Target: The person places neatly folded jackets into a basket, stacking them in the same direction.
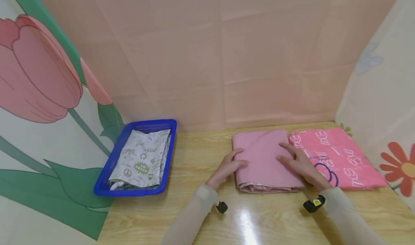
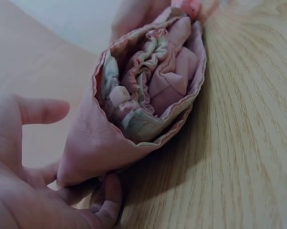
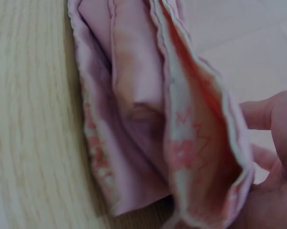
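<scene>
A folded pink cloth (image 1: 260,158) lies on the wooden table, its layered edges facing the near side. My left hand (image 1: 228,167) is at its left edge. In the left wrist view, that hand's fingertips (image 2: 112,198) reach under the edge while the thumb stands apart from the fabric. On the opposite side, my right hand (image 1: 298,162) touches the cloth with its fingers spread over the right part. The right wrist view shows the bundle's loose layers (image 3: 133,105), with a patterned inner face; some right fingers are hidden behind it.
To the left sits a blue plastic basket (image 1: 100,182) with a folded white cloth (image 1: 142,158) printed in green. A brighter pink folded piece (image 1: 351,155) with white print lies beside my right hand. A pink sheet (image 1: 194,57) hangs behind the table (image 1: 201,165).
</scene>
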Tool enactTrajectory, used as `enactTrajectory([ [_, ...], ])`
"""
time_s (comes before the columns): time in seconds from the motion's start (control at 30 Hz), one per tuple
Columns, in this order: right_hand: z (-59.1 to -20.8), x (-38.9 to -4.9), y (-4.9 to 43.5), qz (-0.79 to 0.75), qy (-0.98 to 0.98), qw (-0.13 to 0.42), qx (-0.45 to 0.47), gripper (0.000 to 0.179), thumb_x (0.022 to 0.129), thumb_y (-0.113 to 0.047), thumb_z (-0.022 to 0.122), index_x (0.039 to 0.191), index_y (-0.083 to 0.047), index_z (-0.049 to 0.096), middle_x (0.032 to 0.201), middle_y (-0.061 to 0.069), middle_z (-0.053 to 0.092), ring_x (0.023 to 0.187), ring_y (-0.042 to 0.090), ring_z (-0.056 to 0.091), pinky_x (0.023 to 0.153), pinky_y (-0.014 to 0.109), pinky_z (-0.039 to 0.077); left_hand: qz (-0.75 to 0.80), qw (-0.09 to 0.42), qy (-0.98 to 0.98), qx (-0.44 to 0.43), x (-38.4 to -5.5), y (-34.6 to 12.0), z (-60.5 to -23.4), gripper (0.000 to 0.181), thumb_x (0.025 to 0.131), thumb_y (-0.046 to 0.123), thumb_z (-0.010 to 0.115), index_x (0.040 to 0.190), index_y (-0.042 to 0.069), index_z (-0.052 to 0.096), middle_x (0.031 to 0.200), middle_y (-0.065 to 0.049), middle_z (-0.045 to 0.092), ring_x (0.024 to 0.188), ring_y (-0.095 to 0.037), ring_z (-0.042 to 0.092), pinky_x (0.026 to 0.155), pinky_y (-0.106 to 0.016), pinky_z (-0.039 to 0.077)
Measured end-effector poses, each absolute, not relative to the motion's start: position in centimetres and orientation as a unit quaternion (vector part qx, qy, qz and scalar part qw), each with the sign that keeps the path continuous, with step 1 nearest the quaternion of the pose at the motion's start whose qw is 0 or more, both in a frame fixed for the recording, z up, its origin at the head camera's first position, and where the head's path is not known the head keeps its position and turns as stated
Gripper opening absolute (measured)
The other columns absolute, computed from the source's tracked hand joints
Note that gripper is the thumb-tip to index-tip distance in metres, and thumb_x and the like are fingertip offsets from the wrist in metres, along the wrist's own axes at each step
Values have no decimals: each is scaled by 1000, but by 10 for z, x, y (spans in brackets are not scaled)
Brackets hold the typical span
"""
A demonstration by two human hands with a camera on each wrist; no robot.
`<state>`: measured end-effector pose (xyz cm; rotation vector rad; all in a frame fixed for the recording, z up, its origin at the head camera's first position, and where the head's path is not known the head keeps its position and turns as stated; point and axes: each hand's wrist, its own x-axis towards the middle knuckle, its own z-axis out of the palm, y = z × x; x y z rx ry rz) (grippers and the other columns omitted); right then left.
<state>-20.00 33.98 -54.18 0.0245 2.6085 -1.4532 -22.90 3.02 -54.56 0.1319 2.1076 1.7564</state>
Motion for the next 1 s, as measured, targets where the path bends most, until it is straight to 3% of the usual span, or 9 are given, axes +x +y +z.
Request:
enactTrajectory([
  [0.47,-544,-198,346,-512,856,72,-5,86,101,-39,74,171,-22,27,176,29,7,159,58,10,121,80,15,614,173,767,69,-227,31,-545,74,85,17,83,153,31,58,163,-17,49,146,-37,49,120,-58,43],
  [0.6,-542,-196,346,-514,855,64,-2,86,100,-37,76,170,-22,29,176,29,9,159,56,14,122,77,19,617,172,764,75,-227,31,-543,77,84,13,84,155,29,57,163,-18,48,143,-36,52,117,-55,47],
  [0.63,-541,-196,345,-512,857,60,-2,86,100,-37,77,170,-21,30,176,29,11,158,54,17,123,72,24,619,172,762,78,-227,31,-543,78,84,12,84,155,29,56,163,-18,48,142,-35,53,116,-54,48],
  [0.7,-540,-195,345,-513,857,53,-1,85,100,-36,77,170,-20,31,175,29,14,156,51,23,122,51,36,621,174,760,84,-226,30,-541,80,84,10,83,157,28,55,163,-18,48,140,-34,54,114,-51,51],
  [0.77,-539,-194,345,-519,853,49,0,84,100,-34,77,169,-19,32,175,29,16,153,48,28,111,27,43,623,177,757,88,-226,29,-539,80,85,9,83,157,28,54,163,-19,47,138,-33,56,112,-49,53],
  [0.83,-537,-192,344,-527,849,48,0,84,100,-33,77,169,-18,32,175,29,16,151,47,30,96,11,40,624,180,755,88,-225,28,-538,81,85,8,83,158,29,54,163,-20,47,136,-33,58,109,-48,56],
  [0.93,-535,-191,342,-537,842,50,-2,85,100,-31,78,169,-18,31,176,28,16,152,47,28,92,6,38,628,183,752,86,-224,26,-536,83,85,8,83,158,30,53,164,-22,45,133,-35,60,104,-48,58],
  [1.0,-533,-190,341,-540,840,51,-2,85,100,-30,77,170,-19,30,176,26,15,154,48,25,110,19,40,630,181,751,84,-224,26,-536,83,84,8,83,158,31,53,164,-22,44,134,-36,60,104,-48,58],
])
